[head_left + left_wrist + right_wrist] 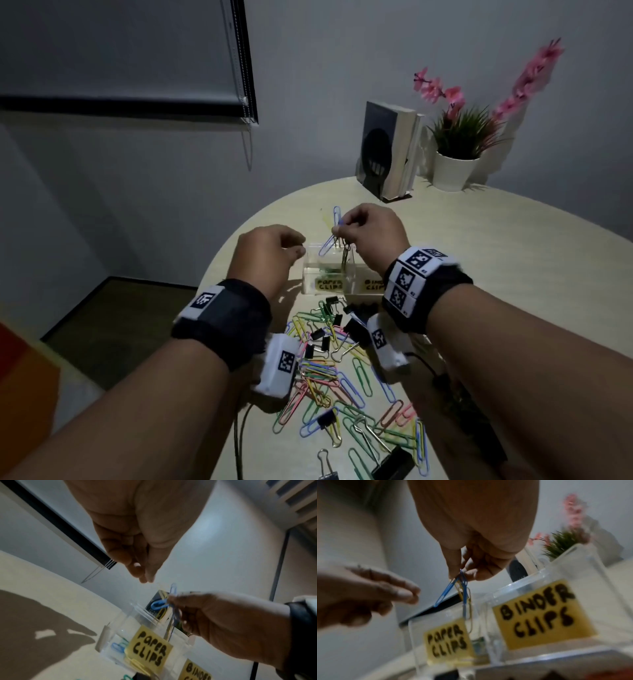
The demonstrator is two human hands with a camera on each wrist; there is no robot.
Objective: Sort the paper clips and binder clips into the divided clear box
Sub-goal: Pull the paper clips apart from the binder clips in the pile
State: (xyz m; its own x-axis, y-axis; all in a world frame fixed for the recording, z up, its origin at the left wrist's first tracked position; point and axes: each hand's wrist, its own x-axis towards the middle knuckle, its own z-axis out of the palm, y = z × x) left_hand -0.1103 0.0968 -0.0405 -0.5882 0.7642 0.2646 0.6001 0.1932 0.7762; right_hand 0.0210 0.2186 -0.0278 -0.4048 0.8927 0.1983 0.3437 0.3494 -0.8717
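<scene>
The right hand (371, 236) pinches several paper clips (337, 240) above the clear box (329, 274); the left hand (265, 255), loosely curled, holds nothing.

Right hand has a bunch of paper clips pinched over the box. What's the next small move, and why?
Probably open the right hand and let the paper clips drop. They hang over the compartment labelled PAPER CLIPS of the clear box, the lowest already dipping inside. The left hand holds nothing and hovers beside.
</scene>
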